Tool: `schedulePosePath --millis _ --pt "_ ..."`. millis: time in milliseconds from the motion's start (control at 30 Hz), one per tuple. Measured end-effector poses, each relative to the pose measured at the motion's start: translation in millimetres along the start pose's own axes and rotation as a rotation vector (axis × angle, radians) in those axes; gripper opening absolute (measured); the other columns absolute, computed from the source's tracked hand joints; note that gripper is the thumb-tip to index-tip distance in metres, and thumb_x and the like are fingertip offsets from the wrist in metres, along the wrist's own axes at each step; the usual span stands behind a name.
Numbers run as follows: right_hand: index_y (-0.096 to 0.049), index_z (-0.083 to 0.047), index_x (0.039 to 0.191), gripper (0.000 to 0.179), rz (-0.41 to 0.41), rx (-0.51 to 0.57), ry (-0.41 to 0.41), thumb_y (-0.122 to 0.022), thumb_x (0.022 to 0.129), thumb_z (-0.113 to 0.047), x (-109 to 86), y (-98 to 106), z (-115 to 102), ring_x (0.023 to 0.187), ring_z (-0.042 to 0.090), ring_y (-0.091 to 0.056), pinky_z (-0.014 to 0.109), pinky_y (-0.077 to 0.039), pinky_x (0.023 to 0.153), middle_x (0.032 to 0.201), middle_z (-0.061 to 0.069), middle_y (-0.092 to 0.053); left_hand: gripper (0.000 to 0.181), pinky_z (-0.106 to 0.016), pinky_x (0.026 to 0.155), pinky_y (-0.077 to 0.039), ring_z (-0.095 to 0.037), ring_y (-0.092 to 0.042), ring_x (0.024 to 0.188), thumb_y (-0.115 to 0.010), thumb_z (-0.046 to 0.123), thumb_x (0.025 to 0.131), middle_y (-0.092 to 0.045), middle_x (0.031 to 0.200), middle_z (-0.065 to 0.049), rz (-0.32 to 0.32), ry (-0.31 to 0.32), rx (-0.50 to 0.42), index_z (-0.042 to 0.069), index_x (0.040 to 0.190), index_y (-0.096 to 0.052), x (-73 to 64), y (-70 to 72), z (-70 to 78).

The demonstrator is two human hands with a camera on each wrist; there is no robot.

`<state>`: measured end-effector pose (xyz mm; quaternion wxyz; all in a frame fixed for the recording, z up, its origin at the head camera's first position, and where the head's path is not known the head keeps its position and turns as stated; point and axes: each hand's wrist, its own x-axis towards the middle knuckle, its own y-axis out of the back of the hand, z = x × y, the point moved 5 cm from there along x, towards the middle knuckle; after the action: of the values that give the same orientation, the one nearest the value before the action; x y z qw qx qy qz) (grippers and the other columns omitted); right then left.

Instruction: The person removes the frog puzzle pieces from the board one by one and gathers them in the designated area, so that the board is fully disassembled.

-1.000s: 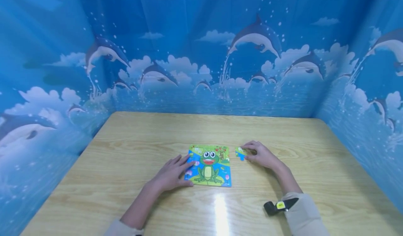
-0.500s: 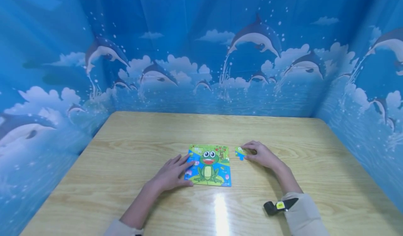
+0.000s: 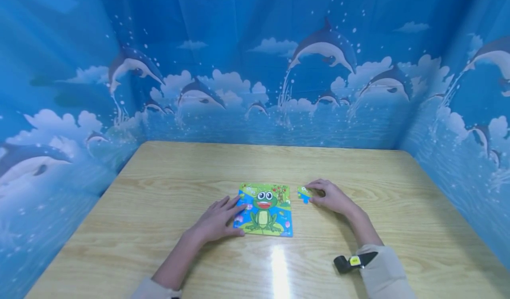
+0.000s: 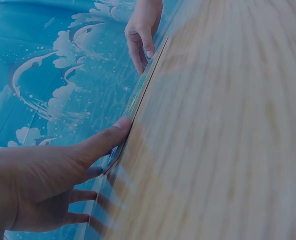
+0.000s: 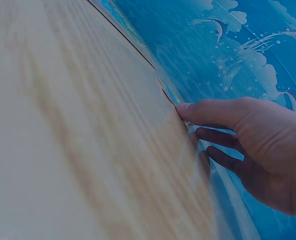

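The frog puzzle [image 3: 263,212] lies flat on the desk [image 3: 179,170], in front of the person, and its picture shows a green frog with big white eyes and a red open mouth. The left hand [image 3: 217,221] is at the left side of this puzzle: its fingers are spread rather wide, with some fingertips upon the left edge and the thumb by the lower left corner. In the left wrist view, the thumb tip touches the edge of the puzzle.

The right hand [image 3: 332,198] is to the right of the puzzle, and its fingers are narrow, holding the small puzzle piece [image 3: 304,193] between the thumb and the forefinger. This piece is green above and blue below, with a rounded tab at the lower side. It is just beside the upper right part of the puzzle, and a strip of the bare desk is between them.

On the right sleeve [image 3: 386,272] there is a black device [image 3: 353,261] with a yellow label. A blue curtain [image 3: 239,24] with printed dolphins and clouds stands behind the desk and at both its sides
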<state>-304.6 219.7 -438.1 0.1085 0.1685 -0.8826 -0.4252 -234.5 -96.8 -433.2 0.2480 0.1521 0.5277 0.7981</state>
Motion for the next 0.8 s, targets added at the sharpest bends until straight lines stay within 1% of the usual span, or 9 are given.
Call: schedulePosePath --millis 167,400,467,633,800 --pt "-0.058 -0.003 0.122 0.041 0.008 -0.031 -0.025 -0.068 0.084 -0.015 0.9 -0.1 3.1 0.118 0.041 -0.040 0.053 -0.033 0.097 0.125 0.020 -0.050 0.074 -0.056 0.105 -0.011 -0.040 -0.016 0.133 -0.064 0.051 0.079 -0.022 0.149 -0.012 -0.003 0.000 -0.014 0.017 0.140 -0.040 -0.5 1.6 2.0" --pt "-0.057 -0.001 0.122 0.044 0.013 -0.015 0.003 -0.069 0.082 -0.013 -0.6 0.7 0.0 0.118 0.040 -0.041 0.053 -0.032 0.099 0.124 0.021 -0.051 0.074 -0.055 0.106 -0.010 -0.039 -0.015 0.133 -0.064 0.050 0.079 -0.021 0.149 -0.011 -0.012 0.012 -0.019 0.017 0.141 -0.039 -0.2 0.8 2.0" --pt "-0.057 0.000 0.122 0.043 0.022 -0.005 0.011 -0.068 0.081 -0.011 -1.4 1.5 -3.3 0.117 0.039 -0.043 0.052 -0.033 0.098 0.124 0.021 -0.051 0.074 -0.055 0.106 -0.010 -0.039 -0.015 0.133 -0.064 0.050 0.079 -0.021 0.149 -0.011 -0.011 0.015 -0.021 0.017 0.141 -0.039 -0.1 0.5 1.9" --pt "-0.058 -0.001 0.120 0.038 0.036 0.001 0.038 -0.065 0.083 -0.008 -0.9 4.1 -20.4 0.113 0.038 -0.048 0.051 -0.038 0.094 0.123 0.018 -0.053 0.074 -0.055 0.106 -0.010 -0.039 -0.016 0.133 -0.064 0.049 0.079 -0.022 0.149 -0.011 -0.009 0.013 -0.018 0.017 0.140 -0.040 -0.4 1.2 2.3" --pt "-0.058 0.000 0.119 0.037 0.010 0.008 0.082 -0.065 0.084 -0.008 2.2 3.5 -48.5 0.115 0.038 -0.045 0.052 -0.036 0.095 0.122 0.018 -0.053 0.073 -0.055 0.106 -0.010 -0.039 -0.016 0.133 -0.064 0.049 0.079 -0.022 0.149 -0.012 -0.009 0.003 -0.010 0.017 0.140 -0.040 -0.4 1.8 2.3"
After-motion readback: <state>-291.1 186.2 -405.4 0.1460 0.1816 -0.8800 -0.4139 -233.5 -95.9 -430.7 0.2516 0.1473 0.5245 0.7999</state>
